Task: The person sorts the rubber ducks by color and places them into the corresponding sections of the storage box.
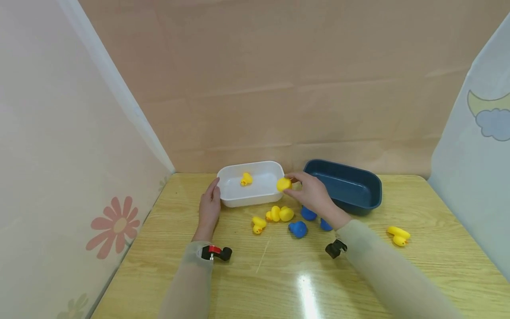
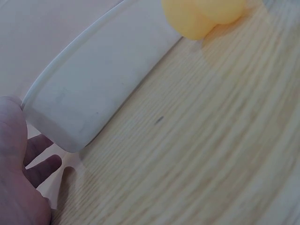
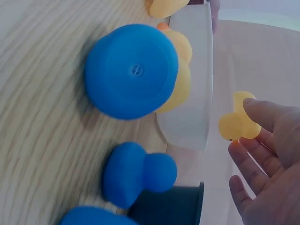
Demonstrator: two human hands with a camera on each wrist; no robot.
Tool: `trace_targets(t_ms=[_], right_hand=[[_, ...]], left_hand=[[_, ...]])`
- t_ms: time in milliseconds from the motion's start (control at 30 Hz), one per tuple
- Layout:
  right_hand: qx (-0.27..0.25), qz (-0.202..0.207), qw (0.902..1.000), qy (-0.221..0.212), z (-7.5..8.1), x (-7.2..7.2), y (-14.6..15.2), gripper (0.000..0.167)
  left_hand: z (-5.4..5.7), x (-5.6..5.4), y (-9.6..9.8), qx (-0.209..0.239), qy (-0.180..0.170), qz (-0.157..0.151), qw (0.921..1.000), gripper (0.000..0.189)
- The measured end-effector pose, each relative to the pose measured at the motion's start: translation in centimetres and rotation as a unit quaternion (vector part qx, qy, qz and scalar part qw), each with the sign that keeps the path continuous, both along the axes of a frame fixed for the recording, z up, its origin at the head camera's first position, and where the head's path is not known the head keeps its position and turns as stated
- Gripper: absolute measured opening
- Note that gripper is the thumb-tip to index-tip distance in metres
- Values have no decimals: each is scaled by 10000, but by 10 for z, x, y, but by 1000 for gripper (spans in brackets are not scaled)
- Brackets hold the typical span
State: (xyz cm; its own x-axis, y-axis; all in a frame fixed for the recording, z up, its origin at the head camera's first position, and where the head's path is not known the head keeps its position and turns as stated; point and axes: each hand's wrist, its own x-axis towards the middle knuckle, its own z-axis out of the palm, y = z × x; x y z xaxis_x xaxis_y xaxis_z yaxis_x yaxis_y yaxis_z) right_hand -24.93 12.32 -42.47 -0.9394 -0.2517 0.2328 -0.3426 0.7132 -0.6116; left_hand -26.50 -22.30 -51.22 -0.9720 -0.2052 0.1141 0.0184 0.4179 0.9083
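My right hand (image 1: 314,192) pinches a yellow rubber duck (image 1: 284,184) between thumb and fingers, at the right end of a white bin (image 1: 253,201). The right wrist view shows the same duck at the fingertips, above the bin's rim. Beside the bin's left end is my left hand (image 1: 209,208), its fingers extended along the wall; in the left wrist view, the thumb is at the rim. Another yellow duck (image 1: 246,178) lies inside the white bin. Several yellow ducks (image 1: 259,224) lie in front of it, near several blue ducks (image 1: 298,229), some partly hidden under my right arm.
A dark blue bin (image 1: 350,188) stands to the right of the white one, near the back wall. Far right on the wooden table (image 1: 271,283) lies one more yellow duck (image 1: 398,236). Hanging cloths (image 1: 119,155) bound the table at the sides.
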Motion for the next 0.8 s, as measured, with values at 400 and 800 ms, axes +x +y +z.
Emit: trace_targets(t_ms=[400,800], right_hand=[[-384,-18,9990,-244,1,-15,-23,46],[-425,71,9982,-409,-1,-29,-43,44]], left_hand=[[1,0,2,57,13,60,10000,49],[0,0,2,32,13,92,10000,49]])
